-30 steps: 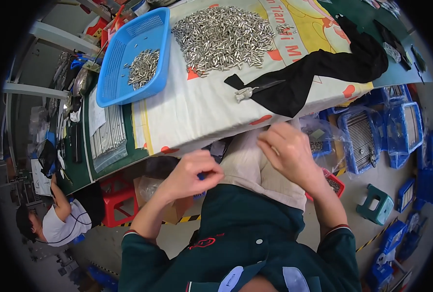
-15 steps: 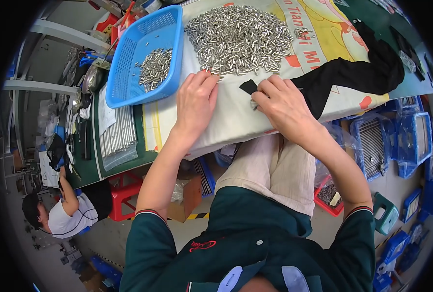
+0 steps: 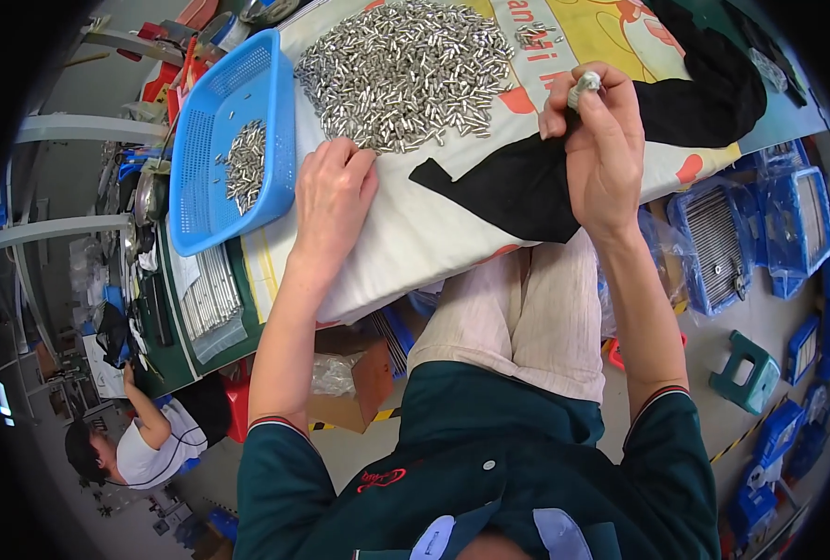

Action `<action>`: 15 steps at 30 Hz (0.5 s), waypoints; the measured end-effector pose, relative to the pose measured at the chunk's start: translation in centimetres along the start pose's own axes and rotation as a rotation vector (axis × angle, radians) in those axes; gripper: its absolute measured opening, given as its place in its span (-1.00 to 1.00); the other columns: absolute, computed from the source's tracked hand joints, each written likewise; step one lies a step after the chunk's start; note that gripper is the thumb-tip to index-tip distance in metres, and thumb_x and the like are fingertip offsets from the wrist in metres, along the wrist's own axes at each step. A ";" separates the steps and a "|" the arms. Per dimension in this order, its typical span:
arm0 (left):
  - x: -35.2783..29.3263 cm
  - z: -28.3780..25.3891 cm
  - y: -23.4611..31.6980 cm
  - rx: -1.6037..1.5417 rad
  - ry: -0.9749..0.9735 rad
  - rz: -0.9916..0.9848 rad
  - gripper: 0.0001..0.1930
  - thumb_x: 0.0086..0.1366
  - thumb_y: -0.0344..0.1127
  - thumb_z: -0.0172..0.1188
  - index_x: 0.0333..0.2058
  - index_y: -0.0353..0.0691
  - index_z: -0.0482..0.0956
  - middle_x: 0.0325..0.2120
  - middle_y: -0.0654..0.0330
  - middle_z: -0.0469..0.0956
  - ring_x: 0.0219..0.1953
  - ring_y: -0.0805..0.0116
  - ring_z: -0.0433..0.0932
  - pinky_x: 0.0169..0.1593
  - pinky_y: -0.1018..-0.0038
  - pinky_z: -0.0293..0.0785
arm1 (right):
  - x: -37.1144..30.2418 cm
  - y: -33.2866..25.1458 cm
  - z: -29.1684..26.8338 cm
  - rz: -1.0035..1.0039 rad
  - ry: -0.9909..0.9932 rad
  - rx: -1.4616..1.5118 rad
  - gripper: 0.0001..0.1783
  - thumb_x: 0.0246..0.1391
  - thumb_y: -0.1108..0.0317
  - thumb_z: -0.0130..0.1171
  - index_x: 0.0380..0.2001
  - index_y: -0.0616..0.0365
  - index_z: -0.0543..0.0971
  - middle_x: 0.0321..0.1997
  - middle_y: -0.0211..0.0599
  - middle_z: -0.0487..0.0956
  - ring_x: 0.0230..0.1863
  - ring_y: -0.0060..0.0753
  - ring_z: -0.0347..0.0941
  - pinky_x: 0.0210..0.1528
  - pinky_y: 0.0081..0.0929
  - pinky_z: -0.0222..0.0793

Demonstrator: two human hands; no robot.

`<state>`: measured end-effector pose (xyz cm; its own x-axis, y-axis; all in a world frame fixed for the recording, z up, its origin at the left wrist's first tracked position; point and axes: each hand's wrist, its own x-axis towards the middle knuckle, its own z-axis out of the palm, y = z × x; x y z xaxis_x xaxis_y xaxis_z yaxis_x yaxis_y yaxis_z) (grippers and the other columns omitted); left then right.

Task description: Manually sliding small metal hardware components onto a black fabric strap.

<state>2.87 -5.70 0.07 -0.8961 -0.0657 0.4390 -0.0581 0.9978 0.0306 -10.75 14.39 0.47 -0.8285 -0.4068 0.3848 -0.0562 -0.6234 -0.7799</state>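
Observation:
My right hand is raised over the table's right part, thumb and fingers pinching a small crumpled whitish wad. Beneath and behind it spreads a long black cloth, which looks like a sleeve. My left hand rests on the pale printed tablecloth with its fingers curled; their tips are turned under, so I cannot see whether they hold anything. Just beyond it lies a large heap of small silvery metal pins. Left of that hand, a blue plastic basket holds a smaller pile of pins.
Bagged metal rods lie on the green table left of the basket. A cardboard box stands under the table. Blue trays of rods and a green stool stand at right. Another person works at far left.
My right hand has lifted from the table and turned, bringing the whitish wad up and into sight. The black cloth lies more spread out. My left hand stays near the pins' edge, fingers curled.

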 end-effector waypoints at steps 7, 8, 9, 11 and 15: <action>0.9 -0.4 -0.1 0.018 -0.070 0.076 -0.90 -0.08 -0.48 0.14 -0.52 -0.22 0.42 -0.57 0.19 0.35 -0.43 0.23 0.37 -0.33 0.39 0.23 | 0.2 0.7 -0.1 0.146 0.033 0.151 -0.64 0.09 0.19 -0.19 -0.70 0.15 0.24 -0.73 -0.46 0.18 -0.71 -0.72 -0.05 -0.68 -0.71 -0.15; 1.1 -0.5 0.1 0.016 -0.073 0.085 -0.90 -0.08 -0.48 0.14 -0.52 -0.22 0.42 -0.57 0.19 0.35 -0.43 0.23 0.37 -0.33 0.39 0.23 | 0.2 0.7 -0.2 0.135 0.045 0.141 -0.63 0.09 0.18 -0.19 -0.72 0.14 0.22 -0.75 -0.47 0.16 -0.72 -0.72 -0.08 -0.69 -0.71 -0.16; 1.2 -0.6 0.7 -0.058 -0.051 0.083 -0.90 -0.07 -0.48 0.14 -0.53 -0.22 0.41 -0.57 0.20 0.35 -0.44 0.24 0.37 -0.33 0.40 0.22 | 0.1 0.8 -0.3 0.124 0.058 0.129 -0.61 0.10 0.18 -0.19 -0.74 0.13 0.19 -0.77 -0.47 0.13 -0.74 -0.72 -0.10 -0.70 -0.70 -0.17; 1.7 -0.6 2.8 -0.218 -0.050 0.102 -0.90 -0.08 -0.48 0.14 -0.53 -0.22 0.40 -0.58 0.21 0.33 -0.44 0.26 0.36 -0.34 0.41 0.19 | -0.1 0.8 -0.3 0.082 0.006 0.005 -0.61 0.15 0.14 -0.32 -0.69 0.10 0.12 -0.76 -0.46 0.08 -0.72 -0.68 -0.14 -0.70 -0.69 -0.20; 3.2 0.1 6.2 -0.294 -0.132 0.227 -0.90 -0.09 -0.45 0.15 -0.55 -0.23 0.41 -0.58 0.21 0.33 -0.44 0.27 0.36 -0.33 0.41 0.18 | 0.0 1.1 0.2 0.029 -0.037 -0.041 -0.60 0.14 0.14 -0.27 -0.70 0.12 0.15 -0.77 -0.45 0.12 -0.72 -0.68 -0.10 -0.68 -0.68 -0.16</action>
<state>-0.38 0.23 1.53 -0.9219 0.1762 0.3451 0.2590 0.9427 0.2104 -10.72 13.51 -0.29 -0.8092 -0.4491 0.3788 -0.0556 -0.5834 -0.8103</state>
